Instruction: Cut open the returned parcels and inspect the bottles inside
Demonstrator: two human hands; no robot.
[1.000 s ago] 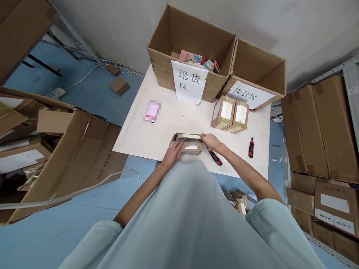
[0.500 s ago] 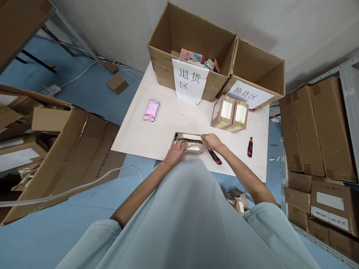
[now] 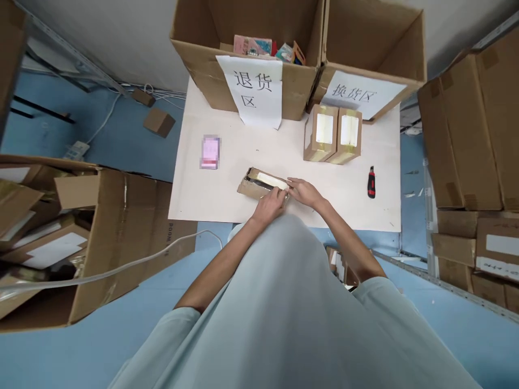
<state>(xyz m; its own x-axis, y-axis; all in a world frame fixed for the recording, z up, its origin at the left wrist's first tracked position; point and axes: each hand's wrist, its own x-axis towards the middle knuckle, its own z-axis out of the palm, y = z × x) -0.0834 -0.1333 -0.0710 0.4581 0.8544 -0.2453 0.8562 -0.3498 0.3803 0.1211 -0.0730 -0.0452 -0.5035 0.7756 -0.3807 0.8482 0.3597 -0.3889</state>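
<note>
A small cardboard box lies slanted near the table's front edge, with its top partly open along a dark gap and a white label on top. My left hand has its fingers bent around the box's near side, close to the right end. At that right end, my right hand grips the box's edge, its fingertips near my left hand's. Clear tape shows just below the fingers. The inside of the box is mostly hidden. A red-and-black box cutter lies on the table to the right.
Two taped cartons stand behind my right hand. Two large open boxes with paper signs line the table's back; the left one holds colourful packs. A blurred pink item lies left. A big box of cartons stands on the floor at left.
The small box has turned, its right end now nearer me, and both hands have shifted along to that end. The box cutter beside my right hand is no longer visible. The view has tilted.
</note>
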